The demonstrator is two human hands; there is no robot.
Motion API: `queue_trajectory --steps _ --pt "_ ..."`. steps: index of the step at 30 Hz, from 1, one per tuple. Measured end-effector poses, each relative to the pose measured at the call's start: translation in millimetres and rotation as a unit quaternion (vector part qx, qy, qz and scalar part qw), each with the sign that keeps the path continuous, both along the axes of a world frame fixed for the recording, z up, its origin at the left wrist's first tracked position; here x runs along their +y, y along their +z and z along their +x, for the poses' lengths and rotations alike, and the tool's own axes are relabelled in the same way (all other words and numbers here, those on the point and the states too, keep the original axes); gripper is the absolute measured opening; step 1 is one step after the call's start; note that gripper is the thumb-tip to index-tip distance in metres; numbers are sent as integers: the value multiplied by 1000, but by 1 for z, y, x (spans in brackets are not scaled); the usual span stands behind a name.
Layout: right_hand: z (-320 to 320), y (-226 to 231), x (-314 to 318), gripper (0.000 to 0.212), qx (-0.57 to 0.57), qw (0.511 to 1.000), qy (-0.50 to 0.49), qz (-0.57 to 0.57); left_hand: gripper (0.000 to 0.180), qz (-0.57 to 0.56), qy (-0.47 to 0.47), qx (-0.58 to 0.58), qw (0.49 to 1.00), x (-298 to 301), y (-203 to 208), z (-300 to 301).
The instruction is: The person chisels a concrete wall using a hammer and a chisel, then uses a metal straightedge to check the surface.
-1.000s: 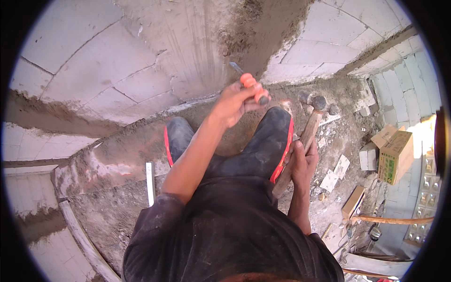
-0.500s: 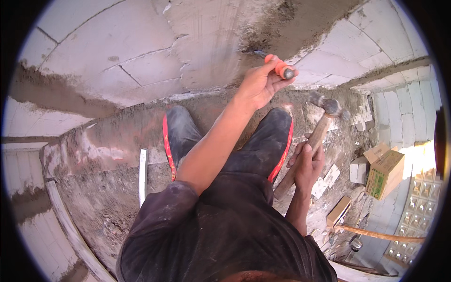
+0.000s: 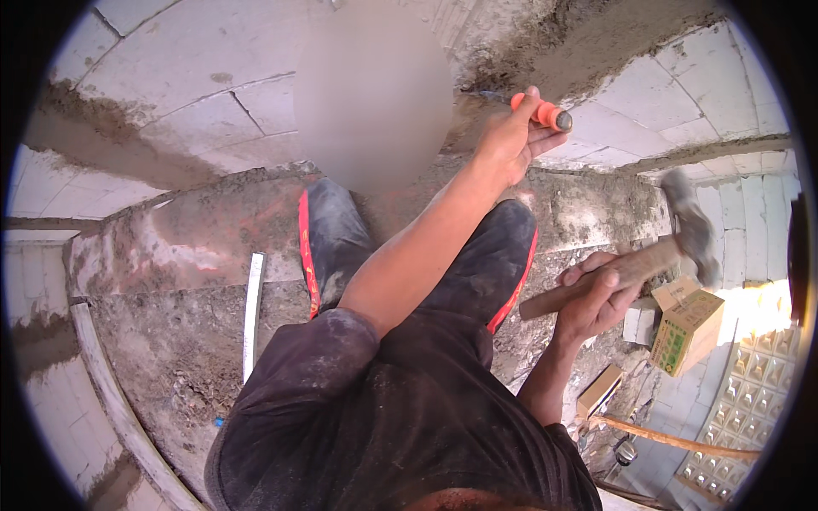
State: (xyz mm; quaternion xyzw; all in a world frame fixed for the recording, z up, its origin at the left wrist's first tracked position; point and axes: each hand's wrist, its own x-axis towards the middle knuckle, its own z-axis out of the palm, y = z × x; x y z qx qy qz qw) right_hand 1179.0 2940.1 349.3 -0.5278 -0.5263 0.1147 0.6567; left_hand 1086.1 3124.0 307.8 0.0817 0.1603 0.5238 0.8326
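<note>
Shows at far left a long pale strip [image 3: 128, 409] curving along the edge of the rough floor [image 3: 162, 358]. Next, shows a white bar [image 3: 254, 311] lying beside the dark trousers [image 3: 336, 221] with red side stripes. Reaches up and right over the knees with the left hand [image 3: 507, 145], partly closed on the orange grip of a chisel [image 3: 545, 112], thumb above, fingers below. Holds the chisel up near the rough grey-brown band [image 3: 596, 60] in the wall [image 3: 213, 51]; cannot tell about tip contact. Lower right, wraps the right hand [image 3: 596, 300] firmly round the wooden handle of a hammer [image 3: 648, 262], its head blurred and pointing up and right. Below, shows a small brown box [image 3: 599, 390]; farther right, an open cardboard box [image 3: 688, 332], then patterned glass blocks [image 3: 745, 404].
</note>
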Motion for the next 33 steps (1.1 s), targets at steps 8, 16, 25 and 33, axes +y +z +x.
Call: queue_trajectory --steps 8,16,25,33 --pt "4 -16 34 29 -149 972 -37 -180 28 -6 -7 -32 999 5 -11 7" --pt "-10 14 28 32 41 999 -13 -3 26 -18 -15 -41 999 13 -17 9" --pt "6 14 44 21 15 983 -17 -184 25 -46 0 -32 998 27 -7 19" --pt "13 2 60 16 -81 958 15 -276 26 -49 -3 -30 998 25 -11 20"
